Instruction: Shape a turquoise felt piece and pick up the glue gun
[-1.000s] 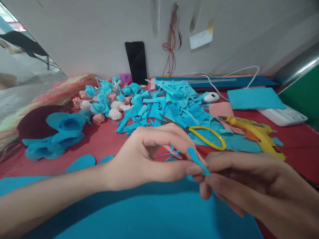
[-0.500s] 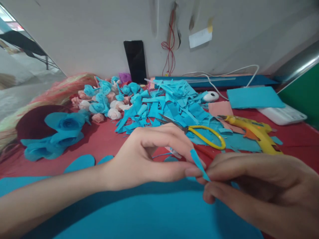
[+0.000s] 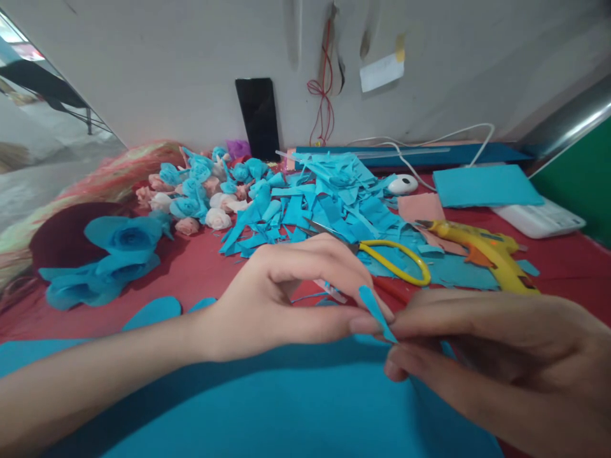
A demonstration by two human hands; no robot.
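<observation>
Between thumb and fingers, my left hand pinches a small blue paper strip. My right hand meets it there, thumb and forefinger closed on the strip's lower end. Both hands are over a large blue paper sheet at the front of the table. Just beyond them lie scissors with yellow handles, their blades resting by a heap of blue paper scraps. A yellow glue gun lies beyond my right hand. Blue paper ovals are partly hidden behind my left forearm.
Blue, pink and white paper roses are piled at the back left. Larger blue paper flowers sit by a dark round piece. A black phone leans on the wall. Folded blue paper rests on a white device.
Both hands have shifted very slightly left and up with the strip between them. The strip's upper end now looks more rounded. The things on the table stay in place.
</observation>
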